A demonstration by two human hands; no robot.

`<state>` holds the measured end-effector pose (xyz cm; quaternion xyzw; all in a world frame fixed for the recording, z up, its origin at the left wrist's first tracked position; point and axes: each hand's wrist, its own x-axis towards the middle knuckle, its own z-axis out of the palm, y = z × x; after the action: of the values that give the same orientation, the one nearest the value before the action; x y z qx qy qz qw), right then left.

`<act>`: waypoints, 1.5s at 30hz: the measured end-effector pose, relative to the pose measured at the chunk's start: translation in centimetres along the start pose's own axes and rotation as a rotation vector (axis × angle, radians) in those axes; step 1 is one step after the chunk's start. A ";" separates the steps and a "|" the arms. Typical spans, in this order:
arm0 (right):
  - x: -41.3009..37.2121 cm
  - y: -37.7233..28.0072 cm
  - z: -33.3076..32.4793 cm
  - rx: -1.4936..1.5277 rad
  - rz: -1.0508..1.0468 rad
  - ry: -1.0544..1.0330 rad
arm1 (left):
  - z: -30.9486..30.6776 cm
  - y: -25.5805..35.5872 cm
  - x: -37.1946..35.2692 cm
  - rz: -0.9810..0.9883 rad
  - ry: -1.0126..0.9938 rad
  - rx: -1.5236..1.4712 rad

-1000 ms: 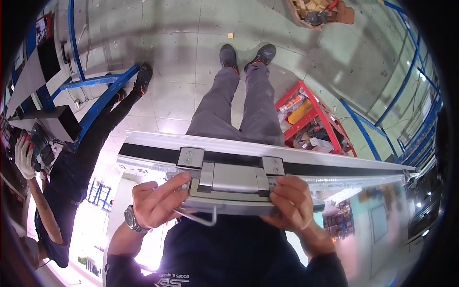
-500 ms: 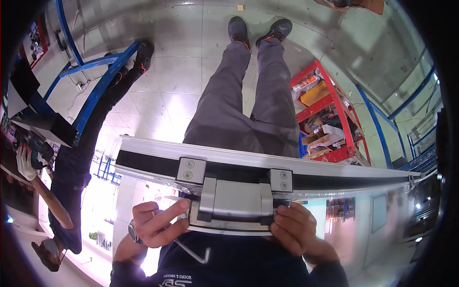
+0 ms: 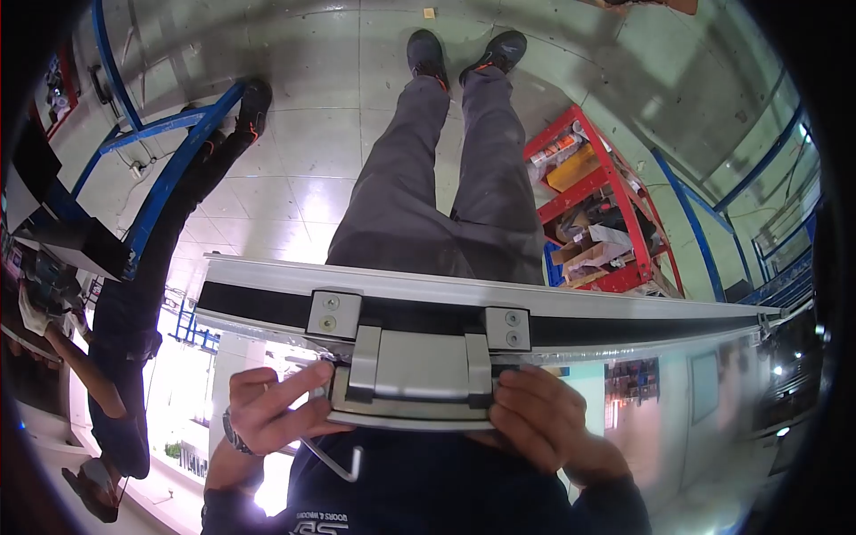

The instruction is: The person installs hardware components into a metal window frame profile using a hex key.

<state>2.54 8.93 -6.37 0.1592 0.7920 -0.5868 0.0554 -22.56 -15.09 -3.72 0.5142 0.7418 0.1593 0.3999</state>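
Observation:
A long aluminium profile with a black strip runs across the view at waist height. A silver hinge block sits on its near side, below two small plates with screws. My left hand, wearing a wristwatch, pinches an L-shaped hex key at the hinge's left end; the key's bent arm hangs down below the hand. My right hand grips the hinge's right lower corner, with the fingers curled over its edge.
Grey trouser legs and dark shoes stand on the tiled floor beyond the profile. A red shelf cart with boxes and tools stands to the right. At the left are blue frame bars and another person in dark clothes.
The hex key's free arm has dropped from just under the hinge to lower down. Both hands stay on the hinge. The view shifted slightly, and the gloved hand at the left slid towards the edge.

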 end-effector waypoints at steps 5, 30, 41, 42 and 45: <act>2.6 2.0 0.4 0.063 0.144 0.079 | 0.5 -2.0 4.8 -0.068 -0.019 -0.273; -1.3 -0.5 3.0 -0.167 -0.079 0.275 | 1.4 -1.4 0.3 0.196 0.191 -0.168; 3.7 5.7 1.7 -0.058 0.259 0.058 | 0.6 -2.5 8.1 -0.171 -0.054 -0.090; 4.0 5.6 1.3 -0.076 0.272 0.019 | 0.1 -2.4 8.5 -0.173 -0.108 -0.038; 4.0 5.4 2.2 -0.249 0.246 0.138 | -1.1 -2.2 9.1 -0.166 -0.205 0.087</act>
<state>0.22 8.99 -13.06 0.2867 0.8349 -0.4607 0.0916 -26.18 -7.74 -8.39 0.4815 0.7432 0.0401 0.4628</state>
